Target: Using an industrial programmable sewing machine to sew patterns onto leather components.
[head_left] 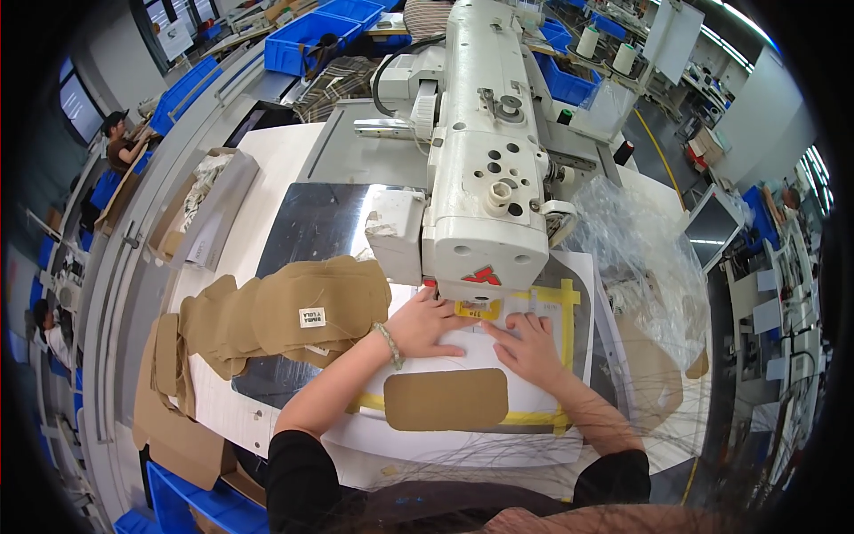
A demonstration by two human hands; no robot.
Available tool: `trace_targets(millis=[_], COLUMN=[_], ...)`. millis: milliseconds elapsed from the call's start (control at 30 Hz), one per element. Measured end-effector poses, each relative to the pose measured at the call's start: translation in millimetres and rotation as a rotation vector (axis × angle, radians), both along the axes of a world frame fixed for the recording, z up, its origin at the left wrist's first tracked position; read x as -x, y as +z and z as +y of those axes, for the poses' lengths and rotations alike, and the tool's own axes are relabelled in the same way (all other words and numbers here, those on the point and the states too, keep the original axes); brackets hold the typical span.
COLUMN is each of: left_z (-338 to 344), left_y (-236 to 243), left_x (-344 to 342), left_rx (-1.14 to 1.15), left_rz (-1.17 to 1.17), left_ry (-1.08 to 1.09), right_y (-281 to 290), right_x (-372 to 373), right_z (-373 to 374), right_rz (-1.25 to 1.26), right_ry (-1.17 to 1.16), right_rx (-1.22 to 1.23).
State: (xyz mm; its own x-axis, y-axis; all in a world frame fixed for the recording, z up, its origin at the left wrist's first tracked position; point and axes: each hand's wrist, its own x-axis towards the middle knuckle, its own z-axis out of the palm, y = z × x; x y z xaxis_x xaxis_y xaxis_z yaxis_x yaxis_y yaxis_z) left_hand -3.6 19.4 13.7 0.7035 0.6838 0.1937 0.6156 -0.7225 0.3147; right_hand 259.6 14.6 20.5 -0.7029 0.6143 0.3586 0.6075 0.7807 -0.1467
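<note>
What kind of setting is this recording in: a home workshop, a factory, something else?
Most likely a garment or sewing factory floor. A large white industrial sewing machine stands over the worktable, a stack of cut tan fabric pieces lies beside the left hand, and blue plastic bins line other workstations behind.

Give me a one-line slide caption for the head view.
Both hands, left hand and right hand, press a white template flat under the white sewing machine, brown fabric pieces stacked alongside.
</note>
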Motion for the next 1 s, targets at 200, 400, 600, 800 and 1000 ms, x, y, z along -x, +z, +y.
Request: trace_targets(millis=[200, 400, 600, 800, 1000], left_z=[-2, -43, -96, -98, -96], left_y=[6, 14, 13, 3, 11], left_x=[5, 20, -25, -29, -38], left_rx=[-0.041, -0.092, 0.225, 0.305, 0.298], left_rz=[0.128, 0.03, -0.216, -0.372, -0.377], left_ry=[0.044, 0.235, 0.373, 0.366, 0.396], right_y=[-3, 2, 17, 18, 22], right_x=[1, -3, -7, -10, -8], right_z=[1, -2, -29, -49, -51], right_rz=[0.028, 0.075, 0.096, 0.006, 0.045], right_ry=[0.004, -0.024, 0.071, 0.051, 0.008], right_rx=[-0.055, -0.01, 0.276, 0.447, 0.517])
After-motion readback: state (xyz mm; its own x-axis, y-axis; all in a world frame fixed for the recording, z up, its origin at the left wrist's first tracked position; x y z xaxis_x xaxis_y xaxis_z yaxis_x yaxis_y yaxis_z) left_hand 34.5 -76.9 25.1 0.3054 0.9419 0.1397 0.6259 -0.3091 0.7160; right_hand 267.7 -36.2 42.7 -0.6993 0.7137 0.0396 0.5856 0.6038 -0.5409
